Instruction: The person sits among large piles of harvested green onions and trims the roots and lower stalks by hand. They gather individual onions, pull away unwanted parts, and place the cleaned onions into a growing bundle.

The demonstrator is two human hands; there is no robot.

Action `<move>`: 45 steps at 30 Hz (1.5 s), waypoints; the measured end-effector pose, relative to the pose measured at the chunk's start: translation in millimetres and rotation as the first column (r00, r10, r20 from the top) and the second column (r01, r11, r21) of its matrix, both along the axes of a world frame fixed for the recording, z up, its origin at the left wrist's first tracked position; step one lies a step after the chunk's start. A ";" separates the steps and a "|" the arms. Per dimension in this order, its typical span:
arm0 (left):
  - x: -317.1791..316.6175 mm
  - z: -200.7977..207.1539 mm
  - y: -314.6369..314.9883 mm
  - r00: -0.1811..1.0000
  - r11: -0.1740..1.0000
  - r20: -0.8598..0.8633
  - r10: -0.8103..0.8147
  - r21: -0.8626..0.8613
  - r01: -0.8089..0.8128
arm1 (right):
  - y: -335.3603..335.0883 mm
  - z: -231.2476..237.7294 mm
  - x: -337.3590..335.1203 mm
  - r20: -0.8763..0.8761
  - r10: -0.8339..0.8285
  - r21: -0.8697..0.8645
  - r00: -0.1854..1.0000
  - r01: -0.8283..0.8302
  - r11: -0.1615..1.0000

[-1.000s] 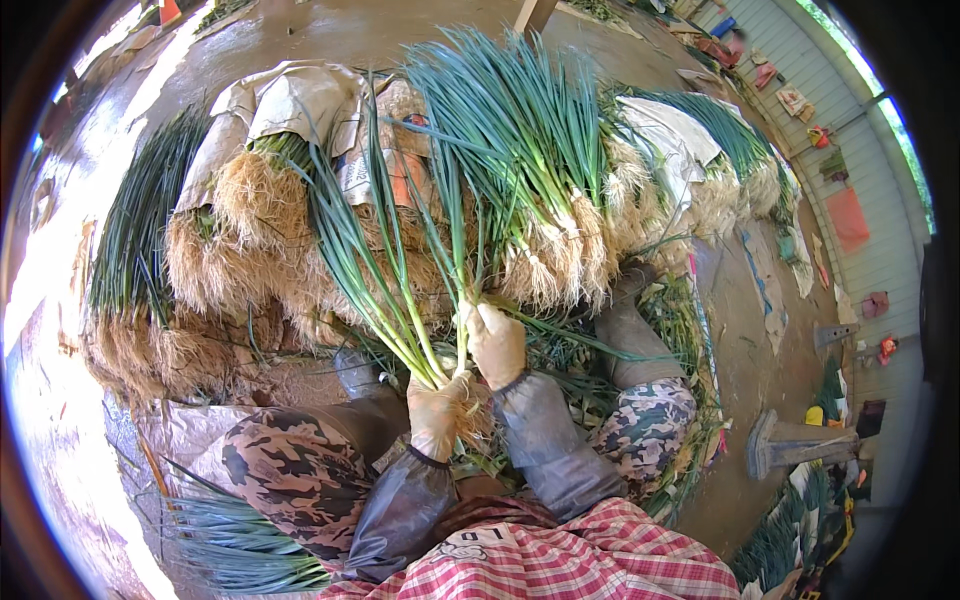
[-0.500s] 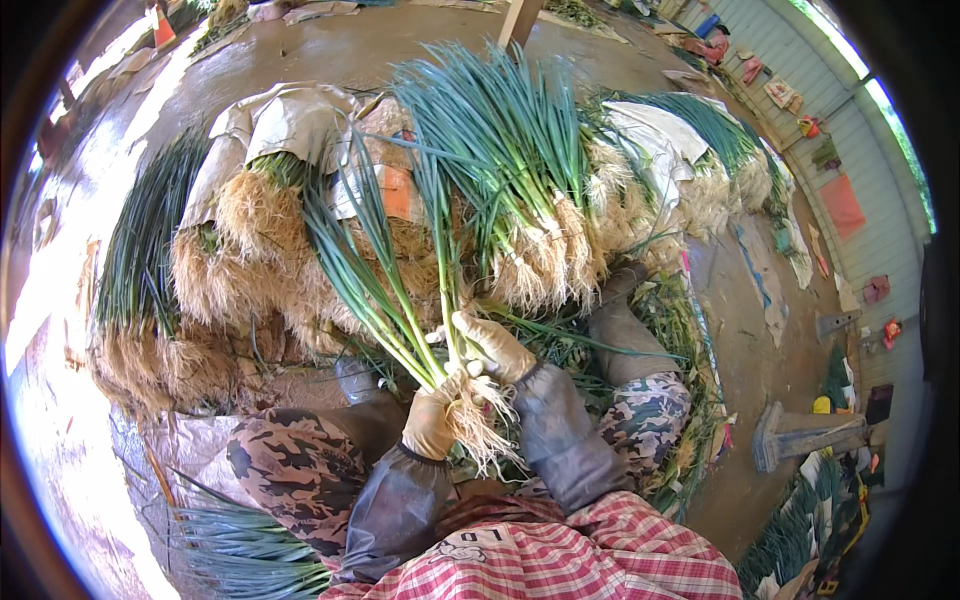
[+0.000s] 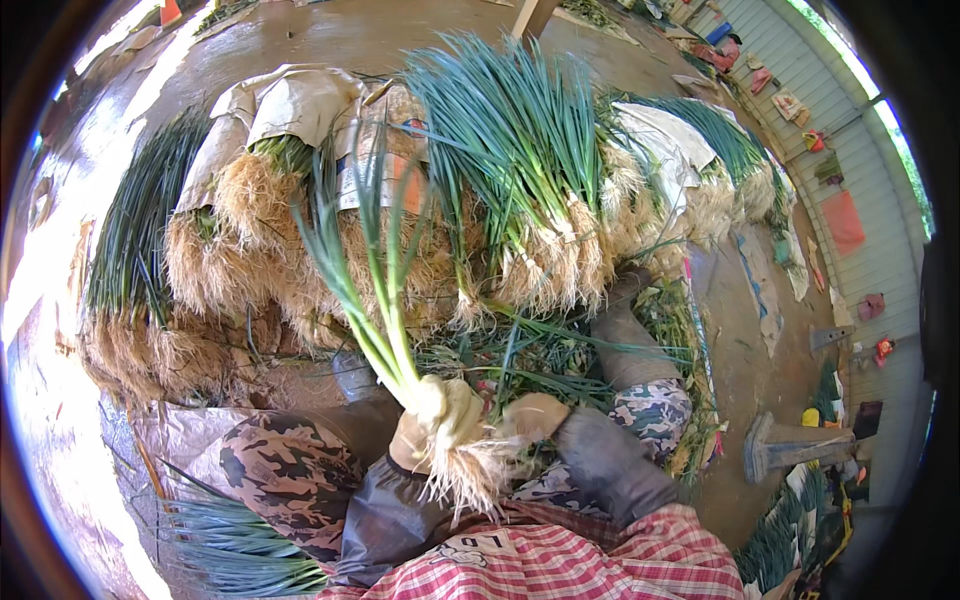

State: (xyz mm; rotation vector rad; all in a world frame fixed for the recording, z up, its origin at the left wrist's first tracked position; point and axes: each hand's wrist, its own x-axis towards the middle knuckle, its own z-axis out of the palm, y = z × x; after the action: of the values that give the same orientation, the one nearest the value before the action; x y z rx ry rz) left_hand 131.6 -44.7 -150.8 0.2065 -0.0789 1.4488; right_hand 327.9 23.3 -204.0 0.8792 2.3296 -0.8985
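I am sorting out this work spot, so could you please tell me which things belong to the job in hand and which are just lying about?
In hand:
- left hand gripping a bunch of green onions by the white stems
- right hand at its roots
- big heap of green onions in front

Lying about:
- grey concrete block
- small yellow thing
- sheets over the heap

The spring onion bunch [image 3: 400,340] runs green at the leaves, white at the bulbs, pale tan at the roots. Both gloves [image 3: 530,415] are tan; the trousers [image 3: 290,470] are brown camouflage, the shirt [image 3: 610,560] red-and-white check
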 end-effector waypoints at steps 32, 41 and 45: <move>28.6 -53.2 7.2 0.610 0.638 -0.792 -0.025 -0.482 -0.600 | 15.0 -6.8 -31.0 -0.744 -0.649 -0.215 0.161 0.862 0.460; 38.8 -65.2 3.4 0.494 0.683 -0.866 -0.070 -0.403 -0.610 | 62.6 -22.4 -59.3 -0.016 -0.451 0.435 0.892 0.413 0.801; 41.7 -88.2 1.1 0.457 0.661 -0.890 -0.010 -0.349 -0.664 | 48.1 -17.8 -61.6 -0.058 -0.430 0.521 0.901 0.395 0.757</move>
State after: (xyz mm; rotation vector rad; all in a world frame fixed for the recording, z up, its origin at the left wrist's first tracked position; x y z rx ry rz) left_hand 173.3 -43.7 -239.0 0.3238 1.4102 1.5503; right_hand 266.3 71.4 -221.8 1.6773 2.3956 -0.3579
